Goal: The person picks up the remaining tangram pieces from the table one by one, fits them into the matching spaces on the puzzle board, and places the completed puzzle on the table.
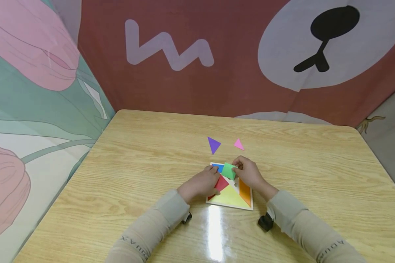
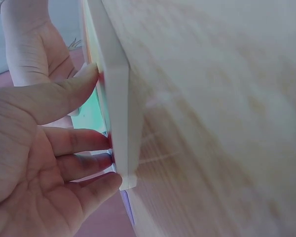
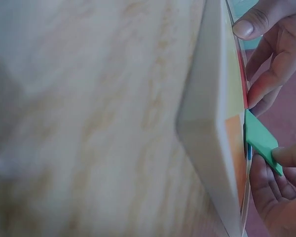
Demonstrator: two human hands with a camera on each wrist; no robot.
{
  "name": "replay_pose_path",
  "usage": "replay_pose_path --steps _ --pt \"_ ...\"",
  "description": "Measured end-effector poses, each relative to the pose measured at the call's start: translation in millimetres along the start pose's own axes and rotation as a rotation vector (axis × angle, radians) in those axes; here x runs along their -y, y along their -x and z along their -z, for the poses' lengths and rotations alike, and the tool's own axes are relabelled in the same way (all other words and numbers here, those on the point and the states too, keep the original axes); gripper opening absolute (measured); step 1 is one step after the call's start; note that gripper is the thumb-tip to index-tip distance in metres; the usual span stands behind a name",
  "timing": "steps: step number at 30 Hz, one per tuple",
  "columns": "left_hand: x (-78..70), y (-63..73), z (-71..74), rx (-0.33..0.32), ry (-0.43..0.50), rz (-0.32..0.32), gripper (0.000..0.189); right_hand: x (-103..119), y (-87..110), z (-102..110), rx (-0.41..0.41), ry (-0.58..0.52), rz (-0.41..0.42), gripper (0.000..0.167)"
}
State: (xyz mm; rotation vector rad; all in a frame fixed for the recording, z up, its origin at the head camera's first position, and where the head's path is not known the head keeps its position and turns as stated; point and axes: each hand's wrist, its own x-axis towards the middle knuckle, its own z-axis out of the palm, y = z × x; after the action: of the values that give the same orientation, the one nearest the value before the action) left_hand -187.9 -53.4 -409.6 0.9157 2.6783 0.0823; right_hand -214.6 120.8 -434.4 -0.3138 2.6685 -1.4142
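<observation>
A tangram board with a pale rim lies on the table. My right hand pinches a green square piece between thumb and fingers; in the right wrist view the green square is tilted over the board. My left hand rests on the board's left side, its thumb and fingertips touching the red piece and the surface near the edge. A blue piece, partly covered, shows at the top. The yellow triangle and orange piece lie flat in the board.
Beyond the board, a purple triangle and a smaller pink triangle lie loose on the wooden table. A printed cloth hangs behind the table's far edge.
</observation>
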Motion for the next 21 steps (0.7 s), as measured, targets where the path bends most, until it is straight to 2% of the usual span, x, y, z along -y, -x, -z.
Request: replay_pose_path --steps 9,21 --pt "0.5 0.5 -0.6 -0.002 0.017 0.005 0.062 -1.0 -1.0 0.5 -0.012 0.027 0.022 0.012" --pt "0.3 0.3 -0.1 -0.007 0.024 0.005 0.064 -2.0 -2.0 -0.8 0.013 0.014 0.029 0.015"
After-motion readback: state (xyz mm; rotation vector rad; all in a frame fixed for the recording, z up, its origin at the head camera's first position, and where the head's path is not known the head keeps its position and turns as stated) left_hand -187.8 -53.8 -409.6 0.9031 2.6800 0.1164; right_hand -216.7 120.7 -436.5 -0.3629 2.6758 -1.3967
